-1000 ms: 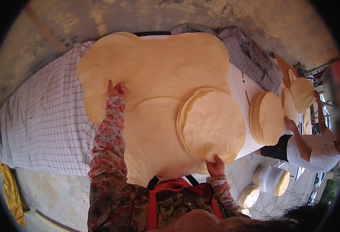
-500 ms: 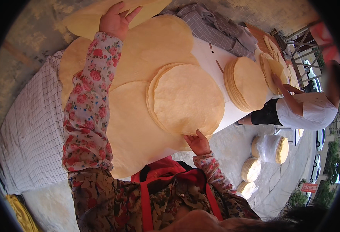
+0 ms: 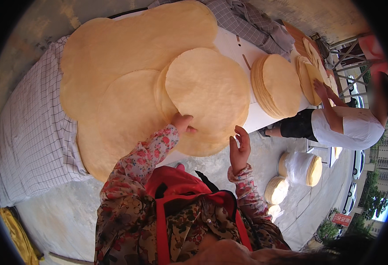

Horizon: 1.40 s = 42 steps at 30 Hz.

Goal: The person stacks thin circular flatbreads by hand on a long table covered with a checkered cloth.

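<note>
My left hand [image 3: 183,123] is at the near left edge of the top round flatbread [image 3: 207,84], on a stack in the middle of the table. Its thumb and curled fingers close on that edge; the fingertips are partly hidden. The top flatbread sits askew on those beneath, whose edges show at the left and near side. Just off the stack's near right side, my right hand [image 3: 240,150] is raised, thumb and fingers apart, holding nothing. Several large thin flatbreads [image 3: 132,48] lie overlapping across the left of the table, partly under the stack.
Another flatbread stack [image 3: 278,86] stands to the right on the white tabletop [image 3: 231,44]. Beyond it a co-worker [image 3: 346,126] handles a further stack [image 3: 308,79]. Checked cloths [image 3: 30,128] hang at the left and lie at the back. Plastic-wrapped stacks [image 3: 300,168] stand lower right.
My left hand has come back from the far left to the stack's edge, and the sheet it held lies flat. My right hand has left the stack's near edge. The view has shifted slightly.
</note>
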### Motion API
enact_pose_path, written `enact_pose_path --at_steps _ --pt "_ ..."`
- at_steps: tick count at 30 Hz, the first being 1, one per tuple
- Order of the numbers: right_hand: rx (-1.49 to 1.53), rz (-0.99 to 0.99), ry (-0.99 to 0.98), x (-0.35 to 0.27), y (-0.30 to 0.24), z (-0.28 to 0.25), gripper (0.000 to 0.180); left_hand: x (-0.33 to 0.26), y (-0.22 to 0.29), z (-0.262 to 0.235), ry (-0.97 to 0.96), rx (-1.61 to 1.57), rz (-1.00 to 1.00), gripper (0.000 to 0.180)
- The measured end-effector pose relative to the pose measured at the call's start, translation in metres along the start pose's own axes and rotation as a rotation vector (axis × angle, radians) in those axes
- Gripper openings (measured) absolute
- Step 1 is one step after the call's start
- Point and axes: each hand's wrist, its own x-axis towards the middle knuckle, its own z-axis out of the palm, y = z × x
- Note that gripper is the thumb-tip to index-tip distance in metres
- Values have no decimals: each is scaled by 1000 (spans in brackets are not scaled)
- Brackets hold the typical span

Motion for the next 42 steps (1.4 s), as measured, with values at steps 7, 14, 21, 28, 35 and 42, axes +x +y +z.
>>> enact_pose_path --at_steps 7,14,21,28,35,42 --pt "-268 -405 -310 37 -9 93 51 -4 -1 -11 -150 -76 212 43" --pt "-359 -458 -312 56 -22 128 45 -5 3 -23 -275 -643 31 56" --pt "-227 -455 -104 111 -51 88 11 8 3 -33 -313 -536 -7 51" --pt "-535 -650 -240 100 -111 78 13 10 -2 -35 -162 -500 22 38" --pt "-424 -527 -328 57 -14 149 14 11 -13 -37 16 -238 79 27" --pt "-443 -632 -366 54 -29 144 21 3 -9 -30 56 -27 361 24"
